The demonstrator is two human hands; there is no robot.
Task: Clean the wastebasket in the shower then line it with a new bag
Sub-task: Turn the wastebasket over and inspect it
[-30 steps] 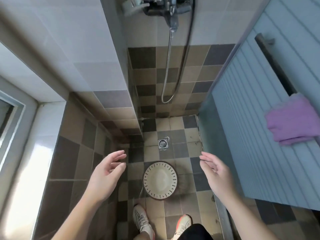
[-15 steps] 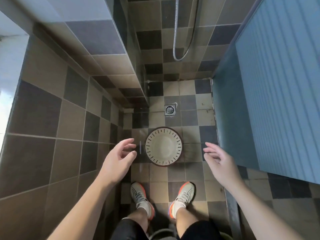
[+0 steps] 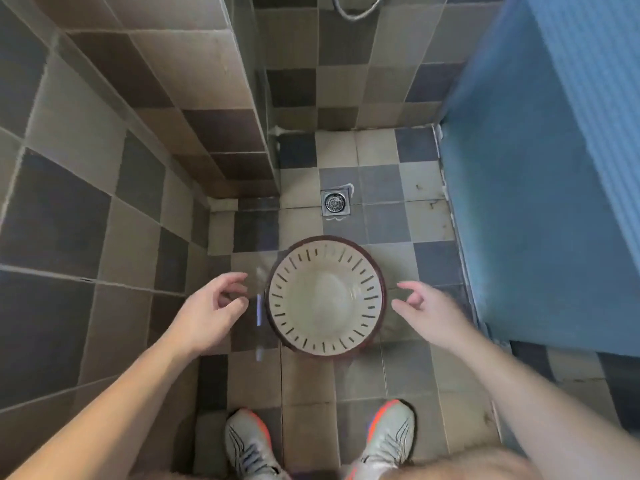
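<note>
A round beige wastebasket [image 3: 325,295] with a dark rim and slotted walls stands upright on the tiled shower floor, seen from straight above. It looks empty, with no bag in it. My left hand [image 3: 211,306] hovers just left of its rim, fingers loosely curled and holding nothing. My right hand [image 3: 427,311] hovers just right of the rim, fingers relaxed and also empty. Neither hand touches the basket.
A square metal floor drain [image 3: 335,202] lies just beyond the basket. A tiled wall corner [image 3: 266,161] juts in at the left. A blue ribbed panel [image 3: 540,188] closes the right side. My two shoes [image 3: 249,445] stand behind the basket. A shower hose [image 3: 356,10] hangs at the top.
The view has tilted down and closer to the basket. Both hands have lowered toward its rim, one on each side, still empty.
</note>
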